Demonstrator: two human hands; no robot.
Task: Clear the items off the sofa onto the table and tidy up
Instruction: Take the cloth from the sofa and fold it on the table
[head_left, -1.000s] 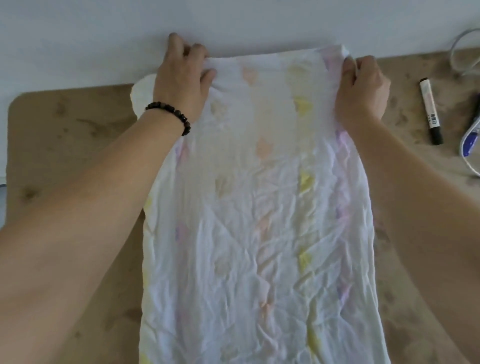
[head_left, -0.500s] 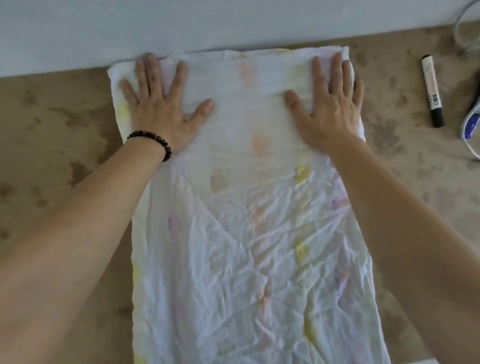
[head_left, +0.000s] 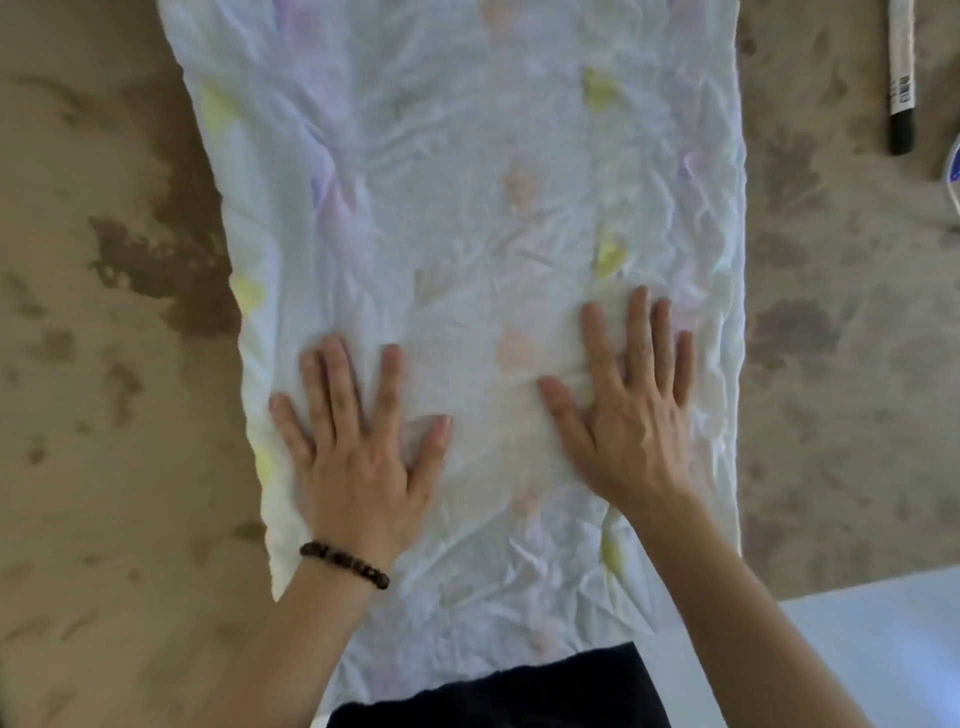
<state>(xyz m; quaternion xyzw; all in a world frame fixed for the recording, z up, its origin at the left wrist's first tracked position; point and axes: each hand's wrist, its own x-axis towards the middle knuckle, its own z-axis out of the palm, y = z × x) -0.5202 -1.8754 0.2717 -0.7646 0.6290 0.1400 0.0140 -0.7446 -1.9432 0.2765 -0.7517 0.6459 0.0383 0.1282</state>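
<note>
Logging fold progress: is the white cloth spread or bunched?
Spread out, wrinkled: the cloth lies flat on the table under left hand and right hand.

So the cloth (head_left: 467, 234) is a thin white sheet, pretty wrinkly, with faded yellow, pink and peach blotches running in rows, spread out flat as one long strip lengthwise down the mottled brown table (head_left: 104, 312), its far end cut off at the top of the view.
</note>
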